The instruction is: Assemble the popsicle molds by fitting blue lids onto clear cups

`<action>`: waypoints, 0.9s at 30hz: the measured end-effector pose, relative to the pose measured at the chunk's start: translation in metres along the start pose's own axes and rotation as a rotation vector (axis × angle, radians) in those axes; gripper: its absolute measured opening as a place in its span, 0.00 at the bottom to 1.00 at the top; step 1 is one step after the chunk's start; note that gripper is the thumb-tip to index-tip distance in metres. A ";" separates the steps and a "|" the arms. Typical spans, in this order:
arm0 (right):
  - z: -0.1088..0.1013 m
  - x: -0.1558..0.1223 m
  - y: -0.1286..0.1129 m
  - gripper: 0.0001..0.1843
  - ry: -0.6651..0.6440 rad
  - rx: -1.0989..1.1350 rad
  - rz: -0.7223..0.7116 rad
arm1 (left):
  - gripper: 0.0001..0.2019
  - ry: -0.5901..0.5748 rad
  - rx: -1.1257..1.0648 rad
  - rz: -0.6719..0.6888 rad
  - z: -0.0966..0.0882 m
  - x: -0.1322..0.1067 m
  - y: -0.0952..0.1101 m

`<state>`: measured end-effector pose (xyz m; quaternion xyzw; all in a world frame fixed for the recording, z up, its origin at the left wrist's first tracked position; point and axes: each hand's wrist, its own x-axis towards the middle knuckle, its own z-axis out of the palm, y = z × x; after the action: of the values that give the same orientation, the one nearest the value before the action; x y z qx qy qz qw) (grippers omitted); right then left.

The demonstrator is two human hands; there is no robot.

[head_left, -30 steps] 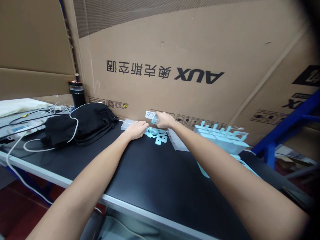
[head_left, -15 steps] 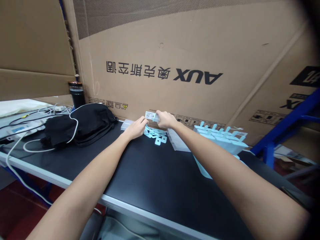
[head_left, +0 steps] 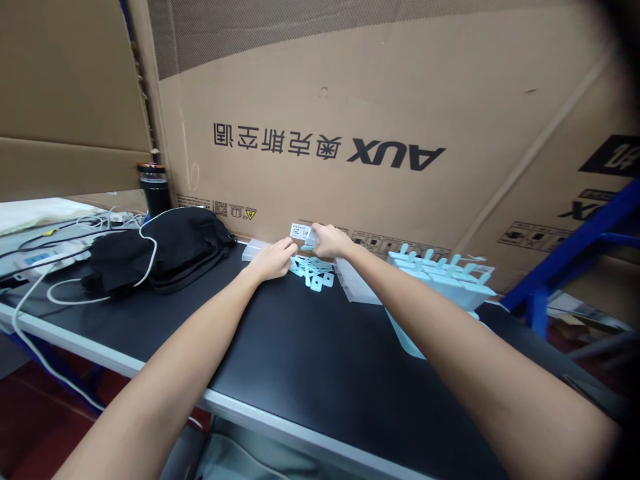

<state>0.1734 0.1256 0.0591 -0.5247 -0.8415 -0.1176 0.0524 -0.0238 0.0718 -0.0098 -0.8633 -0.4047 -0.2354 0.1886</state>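
A small pile of flat light blue plastic sticks (head_left: pixel 314 272), some with square holed ends, lies on the black tabletop. At the pile's left edge is my left hand (head_left: pixel 275 259), its fingers pinched together; whatever they grip is hidden. My right hand (head_left: pixel 329 241) is closed on a light blue plastic stick (head_left: pixel 308 244), only partly visible, just above the pile's back edge. Behind the fingers stands a white label (head_left: pixel 299 231) with printed numbers. On the right, a light blue ice pop mould (head_left: pixel 463 293) has several sticks standing up from it, partly covered by my right forearm.
A large cardboard box (head_left: pixel 280 80) walls off the back. Clear plastic pieces (head_left: pixel 357 283) lie beside the pile. To the left are a black bag (head_left: pixel 185 243), white cables (head_left: pixel 65 300) and a dark bottle (head_left: pixel 154 187). A blue metal frame (head_left: pixel 537 310) rises at right.
My left hand has drawn slightly away from my right hand and the label. The sticks at the pile's left side have shifted a little. My right hand stays almost in place.
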 end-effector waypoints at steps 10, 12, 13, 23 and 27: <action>0.005 0.005 0.007 0.29 -0.050 -0.005 -0.031 | 0.07 -0.077 -0.004 0.029 -0.002 -0.001 0.002; 0.006 0.005 0.007 0.29 -0.067 -0.007 -0.031 | 0.09 -0.085 -0.029 0.029 -0.002 -0.001 0.003; 0.006 0.005 0.006 0.28 -0.078 -0.008 -0.031 | 0.10 -0.087 -0.040 0.033 -0.001 -0.001 0.002; 0.019 0.007 0.005 0.25 -0.193 -0.032 0.012 | 0.16 -0.157 -0.115 0.171 0.003 0.002 -0.002; 0.025 0.005 -0.001 0.28 -0.199 -0.036 0.065 | 0.14 -0.170 -0.117 0.181 0.005 0.003 -0.002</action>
<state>0.1713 0.1359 0.0355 -0.5615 -0.8229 -0.0783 -0.0370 -0.0227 0.0775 -0.0113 -0.9225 -0.3255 -0.1666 0.1234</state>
